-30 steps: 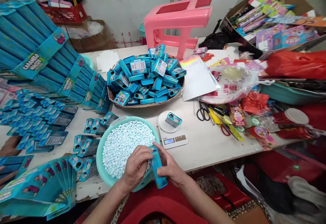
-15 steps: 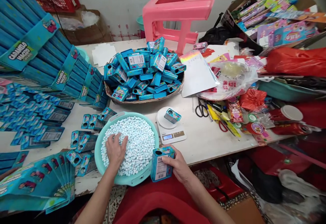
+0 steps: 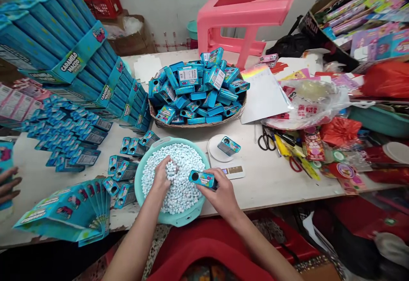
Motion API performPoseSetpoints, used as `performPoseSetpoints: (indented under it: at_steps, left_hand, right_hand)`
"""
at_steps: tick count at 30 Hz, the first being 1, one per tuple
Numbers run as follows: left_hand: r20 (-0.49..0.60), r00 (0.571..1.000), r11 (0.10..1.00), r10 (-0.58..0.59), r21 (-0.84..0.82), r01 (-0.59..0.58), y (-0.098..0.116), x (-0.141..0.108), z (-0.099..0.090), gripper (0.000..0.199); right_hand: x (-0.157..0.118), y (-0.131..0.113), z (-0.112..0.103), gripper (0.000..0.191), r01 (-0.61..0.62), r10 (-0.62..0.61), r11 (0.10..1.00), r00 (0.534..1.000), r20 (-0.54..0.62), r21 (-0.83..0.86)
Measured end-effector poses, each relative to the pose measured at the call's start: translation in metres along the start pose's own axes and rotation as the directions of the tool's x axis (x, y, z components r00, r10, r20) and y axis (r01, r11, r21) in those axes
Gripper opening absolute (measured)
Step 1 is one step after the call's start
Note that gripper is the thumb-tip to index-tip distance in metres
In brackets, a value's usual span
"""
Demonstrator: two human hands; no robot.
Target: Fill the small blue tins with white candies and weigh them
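Observation:
Small pale blue and white candies (image 3: 183,195) fill a mint-green basin (image 3: 139,187). My left hand (image 3: 162,178) is cupped over them, its fingers closed around some candies. Above the basin's right side, my right hand (image 3: 220,189) grips a small blue box (image 3: 202,178) whose round dark hole faces up. Another blue box (image 3: 229,146) rests on the round plate of a white scale (image 3: 239,171), just behind my right hand. Several blue boxes with holes (image 3: 125,171) stand left of the basin.
A cardboard tray (image 3: 200,125) heaped with blue boxes is behind the basin. Stacked display cartons (image 3: 73,65) rise at the left. A pink stool (image 3: 243,14) lies at the back. Scissors (image 3: 266,139) and bags are at the right. Another person's hand (image 3: 9,187) holds blue packaging at the left edge.
My left hand has gathered candies and closed around them. The box in my right hand has moved up over the basin and tilted. The view has shifted, and another person's hand has appeared.

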State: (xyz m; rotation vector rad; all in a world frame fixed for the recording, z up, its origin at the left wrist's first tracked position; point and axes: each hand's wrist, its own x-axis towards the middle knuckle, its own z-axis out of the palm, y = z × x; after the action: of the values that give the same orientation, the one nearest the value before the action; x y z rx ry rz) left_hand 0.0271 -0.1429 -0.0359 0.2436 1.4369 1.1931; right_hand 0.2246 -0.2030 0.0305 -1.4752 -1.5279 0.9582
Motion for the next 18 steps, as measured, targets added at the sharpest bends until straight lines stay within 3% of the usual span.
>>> performPoseSetpoints:
  at_steps: [2, 4, 7, 11, 18]
  left_hand:
    - [0.084, 0.988, 0.981, -0.130, -0.133, 0.140, 0.019, -0.014, 0.003, 0.026]
    - [0.148, 0.979, 0.967, -0.139, -0.193, 0.166, 0.036, -0.032, 0.009, 0.026]
    - [0.189, 0.982, 0.965, 0.015, -0.261, 0.036, 0.052, -0.058, 0.021, 0.026]
    - [0.155, 0.960, 0.945, 0.233, -0.270, -0.185, 0.052, -0.074, 0.031, 0.021]
    - [0.123, 0.926, 0.924, 0.358, -0.187, -0.333, 0.050, -0.074, 0.030, 0.017]
  right_hand:
    - [0.001, -0.003, 0.006, 0.026, 0.083, -0.081, 0.992, 0.996, 0.023, -0.096]
    - [0.002, -0.009, 0.013, 0.026, 0.151, -0.144, 0.973, 0.988, 0.053, -0.176]
    - [0.005, -0.019, 0.024, 0.025, 0.219, -0.197, 0.938, 0.975, 0.105, -0.269]
    - [0.009, -0.031, 0.035, 0.025, 0.255, -0.213, 0.911, 0.964, 0.160, -0.324]
    - [0.011, -0.036, 0.038, 0.026, 0.245, -0.202, 0.913, 0.966, 0.159, -0.326]
